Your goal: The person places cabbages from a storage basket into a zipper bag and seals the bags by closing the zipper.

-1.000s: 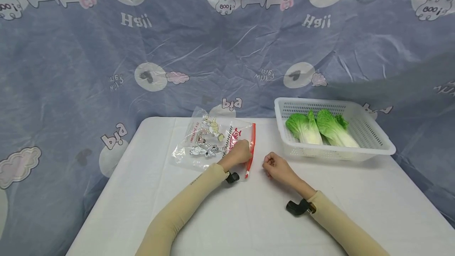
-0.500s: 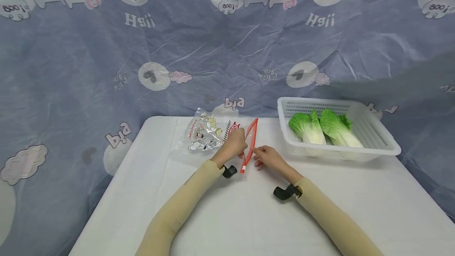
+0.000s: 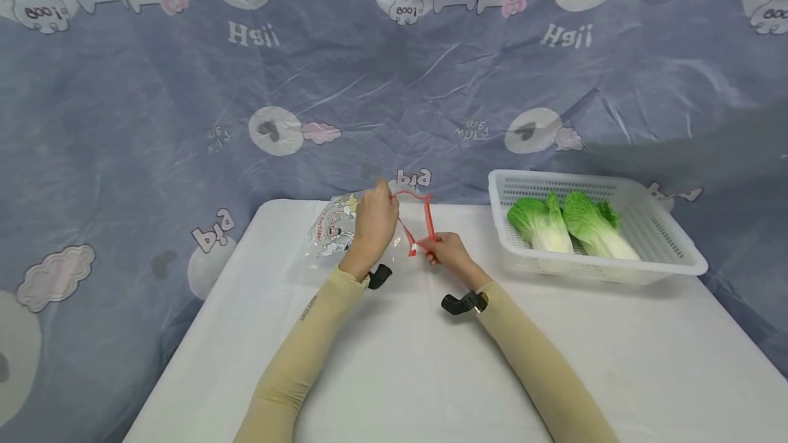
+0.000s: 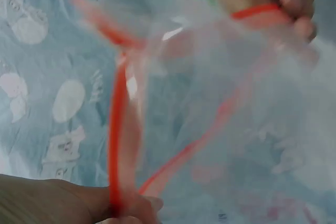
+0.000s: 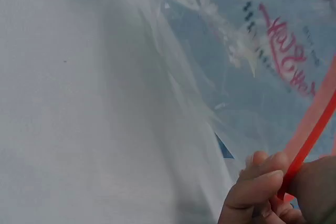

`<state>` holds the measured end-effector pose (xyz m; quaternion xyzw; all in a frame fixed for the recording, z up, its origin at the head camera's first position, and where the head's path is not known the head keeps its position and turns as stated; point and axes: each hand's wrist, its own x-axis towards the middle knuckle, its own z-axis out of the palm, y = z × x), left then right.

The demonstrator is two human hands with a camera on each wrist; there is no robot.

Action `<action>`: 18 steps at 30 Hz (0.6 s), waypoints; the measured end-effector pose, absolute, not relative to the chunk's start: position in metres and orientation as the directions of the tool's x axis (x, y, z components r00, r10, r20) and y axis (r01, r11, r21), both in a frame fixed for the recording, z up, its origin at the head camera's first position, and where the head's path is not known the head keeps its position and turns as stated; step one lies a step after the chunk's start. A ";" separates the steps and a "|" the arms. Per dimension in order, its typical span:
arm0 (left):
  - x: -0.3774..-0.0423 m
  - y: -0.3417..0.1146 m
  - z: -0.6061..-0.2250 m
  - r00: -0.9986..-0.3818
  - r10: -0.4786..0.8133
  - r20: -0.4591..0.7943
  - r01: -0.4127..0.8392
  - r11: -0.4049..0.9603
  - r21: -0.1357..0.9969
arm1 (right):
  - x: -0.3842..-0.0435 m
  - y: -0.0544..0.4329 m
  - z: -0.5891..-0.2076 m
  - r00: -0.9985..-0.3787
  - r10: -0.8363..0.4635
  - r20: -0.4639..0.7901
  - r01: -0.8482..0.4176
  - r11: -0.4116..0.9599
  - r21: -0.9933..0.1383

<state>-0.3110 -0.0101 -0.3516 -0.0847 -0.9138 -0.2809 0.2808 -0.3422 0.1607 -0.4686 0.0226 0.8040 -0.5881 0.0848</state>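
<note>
A clear zip bag (image 3: 335,231) with cartoon prints and a red zip edge is spread open at its mouth above the white table. My left hand (image 3: 377,219) pinches one side of the red rim (image 4: 118,129), as the left wrist view also shows. On the opposite side, near the white slider (image 3: 414,247), my right hand (image 3: 448,251) pinches the rim between thumb and fingers. The right wrist view has the red strip (image 5: 315,129) running out of that right-hand grip, with red lettering (image 5: 286,51) on the film beside it.
A white perforated basket (image 3: 671,258) stands at the table's right rear, holding two leafy cabbages (image 3: 542,224). The white-covered table (image 3: 394,361) extends toward me. Behind it hangs a blue-grey printed cloth (image 3: 382,87).
The bag's flat mouth has been pulled wide and lifted. My left hand moved up and left with one rim; my right hand came over from the right and took hold of the other.
</note>
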 end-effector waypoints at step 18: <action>-0.307 -0.030 -0.333 -0.864 -0.063 0.500 0.307 0.722 0.621 | -0.352 0.155 -0.486 -0.965 -0.107 -0.241 0.206 0.267 -0.942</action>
